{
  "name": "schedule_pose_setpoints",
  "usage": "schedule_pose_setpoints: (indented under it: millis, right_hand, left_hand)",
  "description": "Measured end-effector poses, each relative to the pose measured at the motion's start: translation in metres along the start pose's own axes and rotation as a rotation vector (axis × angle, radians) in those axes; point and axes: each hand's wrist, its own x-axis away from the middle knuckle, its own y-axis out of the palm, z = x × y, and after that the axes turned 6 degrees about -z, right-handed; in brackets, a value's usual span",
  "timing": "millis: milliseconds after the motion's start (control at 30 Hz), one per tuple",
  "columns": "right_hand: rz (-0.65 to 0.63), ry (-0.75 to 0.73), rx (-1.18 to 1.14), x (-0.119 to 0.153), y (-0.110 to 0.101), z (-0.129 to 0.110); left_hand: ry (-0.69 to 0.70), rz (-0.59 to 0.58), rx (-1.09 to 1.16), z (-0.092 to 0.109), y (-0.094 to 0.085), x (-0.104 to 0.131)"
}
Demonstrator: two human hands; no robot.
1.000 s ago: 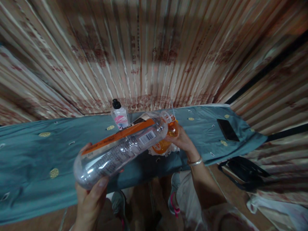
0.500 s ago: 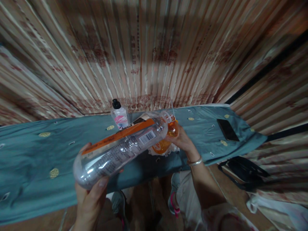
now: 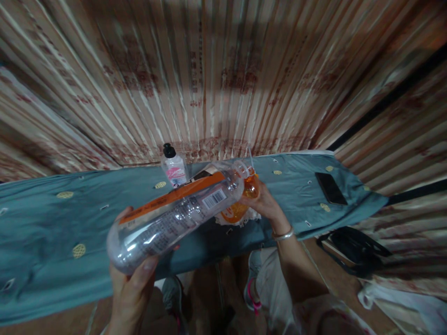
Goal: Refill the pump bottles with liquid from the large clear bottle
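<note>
A large clear bottle (image 3: 174, 214) with an orange-edged label and barcode is tilted, its base low at the left and its mouth at the upper right. My left hand (image 3: 131, 284) is wrapped round its base end. The mouth lies at the neck of a smaller orange bottle (image 3: 235, 210), and whether they touch is hard to tell. My right hand (image 3: 261, 200), with a bangle on the wrist, holds the orange bottle by its upper part. A white lacy cloth (image 3: 252, 215) shows beneath the orange bottle.
A clear bottle with a black cap and pink label (image 3: 175, 171) stands behind the large bottle. On the right of the teal cloth-covered table (image 3: 94, 209) lies a black phone (image 3: 331, 188). A black bag (image 3: 352, 249) sits below on the right. Pleated curtains (image 3: 216, 83) hang behind.
</note>
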Motion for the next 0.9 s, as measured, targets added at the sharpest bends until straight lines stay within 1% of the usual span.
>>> schedule_pose_setpoints:
  millis: [200, 300, 433, 567, 900]
  right_hand:
    - [0.006, 0.002, 0.013, -0.0003, 0.0004, -0.0020]
    - [0.013, 0.001, 0.028, -0.0007, 0.0004, -0.0027]
    - [0.027, 0.013, 0.010, -0.0006, 0.0010, -0.0024]
    - [0.023, 0.030, 0.006, -0.0005, 0.0012, -0.0021]
    - [0.017, 0.037, -0.011, -0.0005, 0.0009, -0.0004]
  left_hand:
    - [-0.014, -0.026, -0.027, -0.0007, -0.0043, 0.0005]
    - [0.003, -0.015, -0.024, -0.0018, -0.0057, 0.0010]
    - [0.002, -0.003, 0.011, -0.0006, -0.0033, 0.0012]
    - [-0.006, 0.003, 0.001, 0.0016, -0.0004, 0.0007]
    - [-0.008, 0.002, 0.017, 0.0004, -0.0024, 0.0011]
